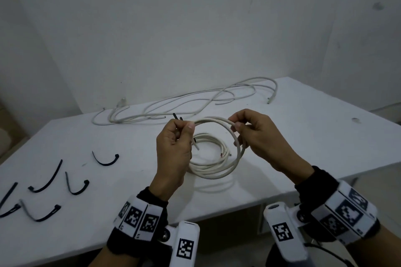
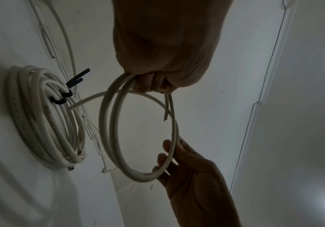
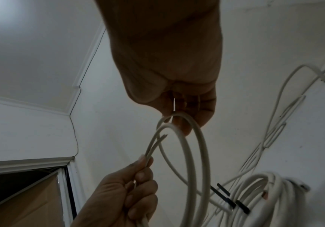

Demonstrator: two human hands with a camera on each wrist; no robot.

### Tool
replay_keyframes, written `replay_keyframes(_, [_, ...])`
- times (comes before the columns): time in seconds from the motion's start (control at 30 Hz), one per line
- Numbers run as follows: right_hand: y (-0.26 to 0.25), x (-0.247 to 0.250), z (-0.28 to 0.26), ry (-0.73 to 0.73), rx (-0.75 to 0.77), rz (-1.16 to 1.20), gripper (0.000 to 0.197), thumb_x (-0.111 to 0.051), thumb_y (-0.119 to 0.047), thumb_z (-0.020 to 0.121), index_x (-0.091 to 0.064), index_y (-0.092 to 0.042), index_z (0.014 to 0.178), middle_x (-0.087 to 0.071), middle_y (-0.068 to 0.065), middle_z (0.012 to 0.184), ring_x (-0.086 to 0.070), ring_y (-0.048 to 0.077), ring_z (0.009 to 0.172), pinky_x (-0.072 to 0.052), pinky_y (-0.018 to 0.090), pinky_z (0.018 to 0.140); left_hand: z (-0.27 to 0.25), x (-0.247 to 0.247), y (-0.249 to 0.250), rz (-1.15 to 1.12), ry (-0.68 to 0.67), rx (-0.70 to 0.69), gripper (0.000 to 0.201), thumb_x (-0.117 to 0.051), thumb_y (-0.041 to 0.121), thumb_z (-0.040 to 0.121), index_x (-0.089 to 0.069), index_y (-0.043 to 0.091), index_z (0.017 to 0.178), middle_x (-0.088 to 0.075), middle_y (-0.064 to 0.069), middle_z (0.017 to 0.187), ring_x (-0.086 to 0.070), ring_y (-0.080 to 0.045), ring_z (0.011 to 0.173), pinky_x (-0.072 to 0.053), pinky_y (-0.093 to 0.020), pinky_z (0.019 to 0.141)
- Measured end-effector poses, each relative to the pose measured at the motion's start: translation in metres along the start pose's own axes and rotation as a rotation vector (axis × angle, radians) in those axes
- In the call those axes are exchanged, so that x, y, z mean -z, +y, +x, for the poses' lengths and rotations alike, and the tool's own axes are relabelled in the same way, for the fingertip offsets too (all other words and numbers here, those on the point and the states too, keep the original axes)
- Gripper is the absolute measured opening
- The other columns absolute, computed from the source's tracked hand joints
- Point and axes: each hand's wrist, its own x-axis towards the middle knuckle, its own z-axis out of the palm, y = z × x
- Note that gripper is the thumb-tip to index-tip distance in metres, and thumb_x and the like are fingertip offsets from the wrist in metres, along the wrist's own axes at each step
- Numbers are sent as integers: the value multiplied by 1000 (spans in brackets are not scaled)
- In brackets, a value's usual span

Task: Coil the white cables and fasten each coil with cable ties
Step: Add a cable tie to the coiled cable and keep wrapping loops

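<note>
A loose coil of white cable (image 1: 238, 156) hangs in the air between both hands, above the table. My left hand (image 1: 186, 130) pinches its left side, thumb on top; a short cable end sticks out below the fingers. My right hand (image 1: 236, 125) grips the coil's upper right. In the left wrist view the left hand (image 2: 152, 83) clamps the coil (image 2: 107, 122) while the right hand's fingers (image 2: 167, 159) curl round the far side. Seen from the right wrist, the right hand (image 3: 179, 116) holds the same loops (image 3: 202, 153). Under it lies another coil (image 2: 47, 119) bound with black ties (image 2: 60, 99).
Several loose white cables (image 1: 184, 102) sprawl along the back of the white table (image 1: 130, 136), by the wall. Several black cable ties (image 1: 50, 180) lie spread at the front left. The table's front edge (image 1: 238, 201) runs just below my wrists.
</note>
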Motion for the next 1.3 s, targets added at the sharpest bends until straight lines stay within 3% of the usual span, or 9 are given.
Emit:
replay_keyframes(0.2, [3, 6, -13, 38, -49, 118, 16, -42, -3, 97, -57, -7, 97, -66, 7, 85, -59, 21, 54, -48, 32, 48, 7, 2, 2, -13, 64, -10, 15, -57, 12, 95, -58, 11, 79, -43, 10, 50, -32, -9, 45, -29, -20, 44])
replay_keyframes(0.5, [-5, -5, -19, 51, 47, 181, 15, -44, -1, 96, -58, -6, 97, -70, 1, 88, -54, 12, 47, -42, 23, 41, 4, -1, 2, 52, 64, -87, 15, -59, 16, 94, -60, 16, 80, -46, 6, 59, -36, -14, 54, -32, -27, 52])
replay_keyframes(0.6, [-6, -6, -17, 93, 126, 149, 15, -45, -3, 96, -59, -8, 98, -70, 1, 83, -53, 20, 53, -43, 24, 45, 3, 0, 5, 54, 60, -76, 15, -59, 16, 94, -60, 17, 79, -46, 8, 58, -37, -13, 53, -32, -26, 51])
replay_keyframes(0.7, [-5, -9, -19, 152, 222, 98, 16, -48, -5, 95, -61, -14, 96, -70, -2, 78, -58, 30, 69, -48, 40, 60, 1, 1, 9, 48, 58, -68, 14, -57, 16, 95, -60, 16, 81, -45, 7, 57, -36, -11, 51, -33, -25, 49])
replay_keyframes(0.87, [-3, -18, -21, 215, 283, 84, 14, -49, -6, 95, -61, -14, 96, -69, -3, 81, -62, 0, 79, -43, 11, 68, -3, 0, 17, 5, 66, -48, 14, -56, 16, 96, -58, 13, 83, -44, 4, 55, -36, -9, 48, -34, -24, 43])
replay_keyframes(1.07, [-3, -26, -21, 326, 359, -9, 14, -51, -8, 95, -62, -16, 97, -64, 4, 84, -58, -7, 84, -39, 7, 72, -6, -1, 20, 7, 89, -70, 14, -55, 17, 96, -58, 13, 84, -45, 3, 56, -38, -11, 50, -37, -27, 48])
replay_keyframes(1.17, [-7, -30, -21, 173, 250, 294, 17, -45, -8, 98, -58, -18, 94, -59, -1, 72, -60, 15, 61, -49, 28, 53, -7, -2, 22, 27, 104, -111, 14, -53, 15, 97, -57, 8, 86, -48, 1, 57, -43, -11, 48, -42, -24, 45])
replay_keyframes(1.23, [-9, -31, -21, 127, 201, 426, 19, -41, -3, 99, -57, -13, 95, -51, 0, 67, -43, 14, 44, -36, 23, 38, -9, -3, 24, 80, 108, -184, 13, -52, 13, 97, -57, 8, 86, -53, 1, 63, -50, -9, 54, -47, -21, 52])
replay_keyframes(1.3, [-10, -31, -22, 113, 188, 458, 19, -40, -3, 99, -56, -11, 95, -47, 2, 66, -33, 9, 43, -28, 19, 38, -10, -1, 25, 135, 108, -222, 13, -53, 14, 97, -56, 15, 84, -58, 3, 78, -54, 0, 68, -49, -22, 65])
